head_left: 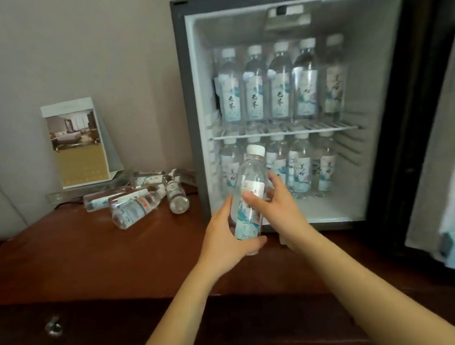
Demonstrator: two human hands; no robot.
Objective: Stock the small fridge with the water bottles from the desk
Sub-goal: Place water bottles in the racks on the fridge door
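A small fridge (291,223) stands open on the wooden desk (94,261). Its wire shelf (287,131) carries a row of several upright water bottles (280,84), and several more bottles (302,163) stand on the floor below it. In front of the lower compartment, a clear white-capped water bottle (250,186) is held upright by both hands. My left hand (225,240) wraps its lower part from the left. My right hand (275,203) grips its middle from the right. Several loose bottles (139,202) lie on their sides on the desk, left of the fridge.
The fridge door (448,175) hangs open at the right. A folded hotel card (78,144) stands against the wall behind the lying bottles, on a clear tray (61,195). A drawer knob (53,325) shows on the desk front at the lower left.
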